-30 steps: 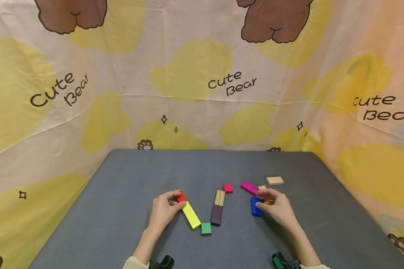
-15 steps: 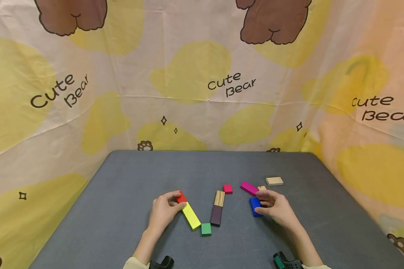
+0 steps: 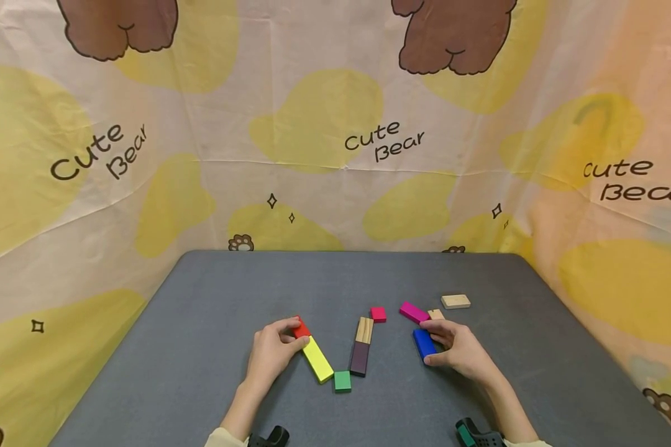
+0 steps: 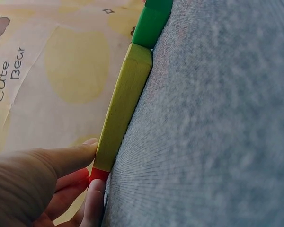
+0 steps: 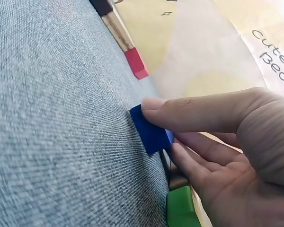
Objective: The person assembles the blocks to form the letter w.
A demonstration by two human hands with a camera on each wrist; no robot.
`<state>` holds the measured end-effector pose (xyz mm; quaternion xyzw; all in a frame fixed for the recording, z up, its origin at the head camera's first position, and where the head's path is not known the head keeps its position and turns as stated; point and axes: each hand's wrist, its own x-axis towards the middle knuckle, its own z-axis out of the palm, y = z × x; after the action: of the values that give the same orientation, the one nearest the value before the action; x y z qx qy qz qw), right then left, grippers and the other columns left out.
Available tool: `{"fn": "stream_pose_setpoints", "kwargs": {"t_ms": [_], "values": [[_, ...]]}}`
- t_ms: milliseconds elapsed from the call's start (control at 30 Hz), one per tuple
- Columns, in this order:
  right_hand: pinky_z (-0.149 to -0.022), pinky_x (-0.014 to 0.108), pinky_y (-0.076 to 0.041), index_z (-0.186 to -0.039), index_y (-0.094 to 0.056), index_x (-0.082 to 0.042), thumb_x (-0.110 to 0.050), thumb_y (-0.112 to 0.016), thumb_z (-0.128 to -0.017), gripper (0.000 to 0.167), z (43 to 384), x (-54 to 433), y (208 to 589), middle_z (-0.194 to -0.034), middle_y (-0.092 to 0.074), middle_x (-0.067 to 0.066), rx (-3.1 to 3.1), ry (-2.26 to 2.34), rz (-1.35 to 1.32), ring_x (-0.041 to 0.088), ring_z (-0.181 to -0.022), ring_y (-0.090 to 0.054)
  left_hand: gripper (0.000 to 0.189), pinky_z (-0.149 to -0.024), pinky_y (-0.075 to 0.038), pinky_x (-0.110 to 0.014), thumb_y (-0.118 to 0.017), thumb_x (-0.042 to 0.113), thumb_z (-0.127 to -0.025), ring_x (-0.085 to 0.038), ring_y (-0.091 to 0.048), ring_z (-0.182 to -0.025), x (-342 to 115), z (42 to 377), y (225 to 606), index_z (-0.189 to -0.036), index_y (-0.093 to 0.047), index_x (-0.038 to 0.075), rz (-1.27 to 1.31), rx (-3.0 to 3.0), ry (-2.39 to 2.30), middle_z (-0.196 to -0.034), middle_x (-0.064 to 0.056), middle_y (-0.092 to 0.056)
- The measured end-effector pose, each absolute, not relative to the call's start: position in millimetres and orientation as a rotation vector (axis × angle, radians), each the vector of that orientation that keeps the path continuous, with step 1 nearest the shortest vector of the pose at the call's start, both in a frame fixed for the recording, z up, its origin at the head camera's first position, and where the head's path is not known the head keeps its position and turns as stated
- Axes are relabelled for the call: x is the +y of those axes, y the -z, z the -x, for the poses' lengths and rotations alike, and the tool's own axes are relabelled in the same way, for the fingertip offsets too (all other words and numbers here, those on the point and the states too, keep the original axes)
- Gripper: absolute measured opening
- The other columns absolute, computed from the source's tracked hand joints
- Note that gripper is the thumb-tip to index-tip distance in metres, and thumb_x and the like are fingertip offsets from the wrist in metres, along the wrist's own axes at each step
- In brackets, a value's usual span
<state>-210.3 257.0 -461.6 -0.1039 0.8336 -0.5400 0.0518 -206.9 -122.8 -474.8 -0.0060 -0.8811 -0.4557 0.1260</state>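
Observation:
My left hand (image 3: 273, 351) pinches a red block (image 3: 301, 328) at the upper end of a slanted row, its thumb by the joint with the yellow block (image 3: 318, 359). A green block (image 3: 342, 381) stands at the yellow one's lower end. My right hand (image 3: 463, 349) holds a blue block (image 3: 424, 343) lying on the table; in the right wrist view the thumb lies on the blue block (image 5: 151, 132) and the fingers are on its other side. Part of a green block (image 5: 182, 206) shows under that hand in the right wrist view.
Right of the green block, a dark purple block (image 3: 360, 358) and striped wooden pieces (image 3: 365, 329) form a second slanted line, with a pink-red block (image 3: 378, 314) at its top. A magenta block (image 3: 414, 312), a small wooden piece (image 3: 436, 314) and a pale wooden block (image 3: 455, 302) lie further right.
My right hand's fingers have shifted on the blue block, which has slid slightly left and turned a little. The left hand stays in place at the red block.

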Motion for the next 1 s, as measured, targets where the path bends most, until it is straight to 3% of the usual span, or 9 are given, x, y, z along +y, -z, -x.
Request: {"fn": "stream_pose_setpoints", "kwargs": {"t_ms": [767,1000], "values": [[-0.097,0.046,-0.043,-0.129,-0.058,0.007,0.009,-0.084,-0.069,0.065,210.1,255.5,460.6,-0.134,-0.053,0.024,2.567,1.534,0.356,0.042,-0.125,-0.049,0.038,-0.055,-0.047,-0.028,-0.085,0.015,-0.077,-0.007,-0.063,-0.067,-122.4,205.4,473.0,-0.112,-0.074,0.005,0.021,-2.569,1.317,-0.105,-0.008,-0.072],[-0.096,0.047,-0.044,-0.127,-0.062,0.001,0.006,-0.086,-0.069,0.063,210.2,253.6,461.7,-0.134,-0.053,0.022,2.595,1.498,0.297,0.041,-0.121,-0.053,0.039,-0.056,-0.048,-0.029,-0.085,0.016,-0.077,-0.007,-0.063,-0.067,-122.7,205.2,473.0,-0.112,-0.074,0.006,0.016,-2.575,1.312,-0.105,-0.008,-0.072]]}}
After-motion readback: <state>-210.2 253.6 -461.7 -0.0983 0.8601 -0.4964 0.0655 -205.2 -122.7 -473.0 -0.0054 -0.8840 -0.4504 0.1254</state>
